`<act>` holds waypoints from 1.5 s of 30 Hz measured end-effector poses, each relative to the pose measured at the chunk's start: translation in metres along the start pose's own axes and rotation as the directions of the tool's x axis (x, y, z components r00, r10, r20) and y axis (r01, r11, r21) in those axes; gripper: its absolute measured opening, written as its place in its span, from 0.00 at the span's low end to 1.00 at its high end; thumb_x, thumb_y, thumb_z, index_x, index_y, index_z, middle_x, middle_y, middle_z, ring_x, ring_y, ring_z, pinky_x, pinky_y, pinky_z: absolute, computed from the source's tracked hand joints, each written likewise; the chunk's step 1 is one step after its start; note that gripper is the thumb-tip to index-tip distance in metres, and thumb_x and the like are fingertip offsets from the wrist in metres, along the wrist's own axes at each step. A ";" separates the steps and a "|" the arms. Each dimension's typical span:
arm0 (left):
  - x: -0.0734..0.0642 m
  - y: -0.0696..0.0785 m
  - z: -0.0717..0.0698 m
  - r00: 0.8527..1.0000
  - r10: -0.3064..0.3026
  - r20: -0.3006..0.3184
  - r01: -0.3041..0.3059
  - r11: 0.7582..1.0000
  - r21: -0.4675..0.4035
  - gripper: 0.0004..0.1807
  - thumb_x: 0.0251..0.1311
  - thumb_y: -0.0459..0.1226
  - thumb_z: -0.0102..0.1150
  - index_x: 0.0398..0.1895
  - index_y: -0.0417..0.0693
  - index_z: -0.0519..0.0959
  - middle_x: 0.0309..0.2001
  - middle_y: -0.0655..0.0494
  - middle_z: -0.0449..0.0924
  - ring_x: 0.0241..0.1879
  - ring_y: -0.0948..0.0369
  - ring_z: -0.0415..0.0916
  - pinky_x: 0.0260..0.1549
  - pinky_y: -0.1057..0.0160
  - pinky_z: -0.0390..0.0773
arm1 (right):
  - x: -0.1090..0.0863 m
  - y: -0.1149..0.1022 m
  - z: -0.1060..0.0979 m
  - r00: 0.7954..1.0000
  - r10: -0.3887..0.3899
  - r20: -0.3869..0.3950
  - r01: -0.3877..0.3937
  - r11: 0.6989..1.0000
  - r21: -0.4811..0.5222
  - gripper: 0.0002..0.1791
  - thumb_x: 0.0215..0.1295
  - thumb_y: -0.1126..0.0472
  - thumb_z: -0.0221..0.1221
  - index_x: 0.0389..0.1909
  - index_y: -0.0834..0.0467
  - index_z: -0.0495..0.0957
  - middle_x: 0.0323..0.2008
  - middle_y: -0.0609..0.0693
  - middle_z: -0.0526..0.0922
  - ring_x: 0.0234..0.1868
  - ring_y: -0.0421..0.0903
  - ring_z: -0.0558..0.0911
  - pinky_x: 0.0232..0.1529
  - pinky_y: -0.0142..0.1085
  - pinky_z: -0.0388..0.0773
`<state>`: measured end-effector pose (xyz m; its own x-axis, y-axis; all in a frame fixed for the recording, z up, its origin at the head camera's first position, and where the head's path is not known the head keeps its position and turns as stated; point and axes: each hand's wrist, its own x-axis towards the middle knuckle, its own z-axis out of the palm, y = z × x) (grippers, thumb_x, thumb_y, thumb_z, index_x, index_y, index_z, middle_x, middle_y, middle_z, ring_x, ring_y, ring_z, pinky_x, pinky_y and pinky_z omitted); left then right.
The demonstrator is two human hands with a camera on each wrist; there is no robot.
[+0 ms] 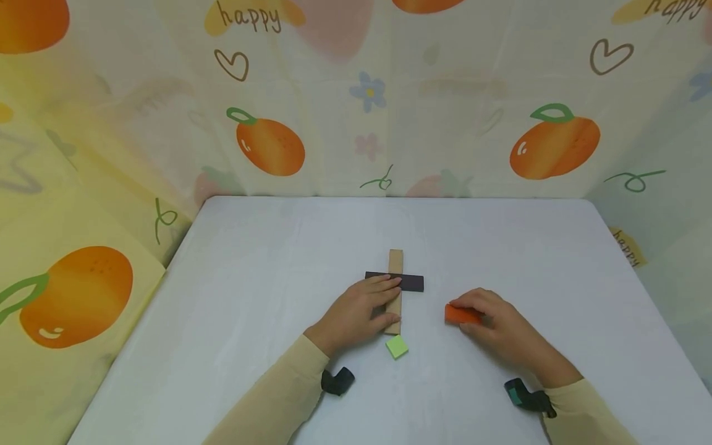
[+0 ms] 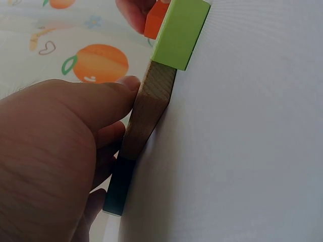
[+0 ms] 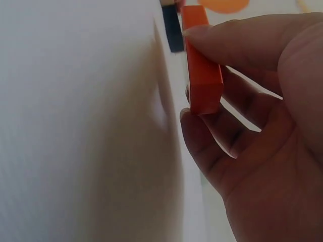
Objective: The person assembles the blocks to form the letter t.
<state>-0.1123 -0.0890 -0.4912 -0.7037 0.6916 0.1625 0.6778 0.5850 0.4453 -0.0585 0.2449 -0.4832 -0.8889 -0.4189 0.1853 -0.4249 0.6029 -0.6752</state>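
Note:
On the table, a dark block (image 1: 412, 283) crosses a natural wood block (image 1: 395, 261), the two making a cross shape. My left hand (image 1: 361, 309) rests on them from the left, its fingers fairly straight over the dark block and its thumb (image 2: 116, 98) against the wood block. A small light green block (image 1: 397, 347) stands at the near end of the wood block. To the right, my right hand (image 1: 495, 321) pinches an orange block (image 3: 204, 75) between thumb and fingers, apart from the cross. The right wrist view shows the orange block raised off the tabletop.
The white table (image 1: 267, 247) has its back edge against a cloth (image 1: 322, 142) printed with oranges and flowers. More of that cloth hangs at the left and right sides. A dark strap piece (image 1: 337, 381) sits at the left wrist, and another (image 1: 528, 397) at the right.

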 end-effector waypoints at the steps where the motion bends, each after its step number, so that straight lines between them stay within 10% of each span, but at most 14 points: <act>1: 0.000 0.000 0.000 1.000 -0.001 0.000 0.001 1.000 0.001 0.33 0.78 0.50 0.67 0.77 0.42 0.76 0.78 0.56 0.71 0.80 0.58 0.61 0.79 0.57 0.59 | 0.000 -0.002 0.002 1.000 -0.011 0.007 0.012 1.000 -0.006 0.23 0.68 0.70 0.74 0.62 0.53 0.86 0.57 0.43 0.84 0.58 0.47 0.80 0.62 0.34 0.79; 23: 0.003 -0.001 -0.001 1.000 -0.004 -0.005 0.004 1.000 -0.011 0.33 0.77 0.50 0.68 0.77 0.43 0.76 0.77 0.54 0.72 0.80 0.57 0.62 0.78 0.57 0.60 | 0.002 -0.030 0.022 0.969 -0.105 0.225 0.094 0.994 0.057 0.19 0.73 0.68 0.70 0.61 0.52 0.85 0.57 0.40 0.82 0.58 0.45 0.77 0.60 0.44 0.81; 45: 0.003 0.000 0.000 1.000 -0.004 0.000 0.004 1.000 -0.015 0.33 0.77 0.50 0.68 0.76 0.42 0.77 0.78 0.55 0.72 0.80 0.57 0.61 0.78 0.56 0.60 | 0.000 -0.037 0.038 0.950 -0.209 0.233 0.199 0.978 0.066 0.21 0.71 0.72 0.70 0.60 0.51 0.86 0.57 0.39 0.83 0.58 0.46 0.78 0.60 0.43 0.81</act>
<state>-0.1146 -0.0873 -0.4907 -0.7063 0.6895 0.1603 0.6717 0.5813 0.4593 -0.0360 0.1964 -0.4856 -0.7154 -0.6823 0.1507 -0.5813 0.4615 -0.6701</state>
